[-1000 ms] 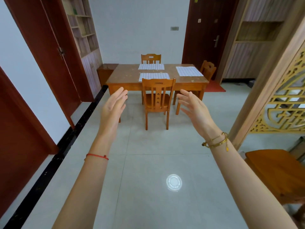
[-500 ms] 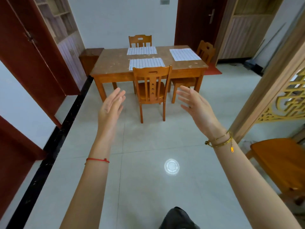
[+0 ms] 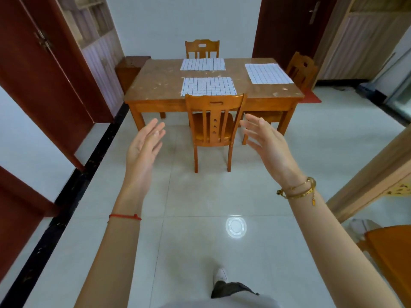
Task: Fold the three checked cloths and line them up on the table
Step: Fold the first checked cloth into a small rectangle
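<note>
Tabletop (image 3: pixel 160 85) stands well ahead, with a chair (image 3: pixel 214 121) tucked against its near edge. Three checked cloths lie flat and apart on it, near cloth (image 3: pixel 208 86), far cloth (image 3: pixel 202 64) and right cloth (image 3: pixel 268 73), each set before a seat like a placemat; none looks folded, though distance blurs the edges. Left hand (image 3: pixel 144 145) and right hand (image 3: pixel 266 141) are raised over the floor with fingers spread, grasping nothing, likely readied for the first cloth.

Bright, even light fills the room and shadows are soft. A round white glare spot (image 3: pixel 236 226) sits on the glossy floor (image 3: pixel 195 196), below and between the left hand (image 3: pixel 144 150) and right hand (image 3: pixel 268 143). Their fingertips (image 3: pixel 159 128) blur slightly; door frames (image 3: pixel 73 81) far outside both hands bow.
</note>
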The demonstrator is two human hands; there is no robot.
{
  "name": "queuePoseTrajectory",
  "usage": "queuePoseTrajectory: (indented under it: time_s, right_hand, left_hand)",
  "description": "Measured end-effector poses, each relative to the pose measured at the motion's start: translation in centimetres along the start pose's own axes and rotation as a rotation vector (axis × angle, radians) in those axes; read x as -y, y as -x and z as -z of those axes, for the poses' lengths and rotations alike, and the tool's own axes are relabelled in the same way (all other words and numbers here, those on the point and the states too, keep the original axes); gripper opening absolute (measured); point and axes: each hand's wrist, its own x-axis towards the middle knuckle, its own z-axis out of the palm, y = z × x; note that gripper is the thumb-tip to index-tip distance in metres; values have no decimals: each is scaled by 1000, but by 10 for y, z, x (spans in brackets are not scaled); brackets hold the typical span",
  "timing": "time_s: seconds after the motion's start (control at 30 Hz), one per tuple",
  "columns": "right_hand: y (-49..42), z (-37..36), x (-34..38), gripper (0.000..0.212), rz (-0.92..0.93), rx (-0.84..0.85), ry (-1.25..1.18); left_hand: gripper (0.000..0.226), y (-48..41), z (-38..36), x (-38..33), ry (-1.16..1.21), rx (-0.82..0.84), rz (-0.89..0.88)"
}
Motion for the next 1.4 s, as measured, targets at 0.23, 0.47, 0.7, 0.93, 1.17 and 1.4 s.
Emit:
queuePoseTrajectory:
  time_s: [0.23,0.47,0.7,0.93,1.17,1.4]
  right_hand:
    - [-114,22,-6,47,34,42,3]
    - [-201,26,-18,43,5,68,8]
    - [-287,22,-40,44,23,64,1]
    - [-393,2,-39,43,41,47,-51]
    - [-500,-24,-36,41,62,38,-64]
    - [-576,-25,-44,41,37,-7,-94]
  left_hand:
    - [41,-87,-44,20,-10,-36,-12]
    - [41,-160,-71,36,-15,-77,11]
    - [40,-247,-86,61,-20,-92,25]
    - [40,-361,-87,80,-2,-42,15]
    - [40,-469,-89,96,-11,-19,5]
    - [38,-556,-102,112,-16,19,35]
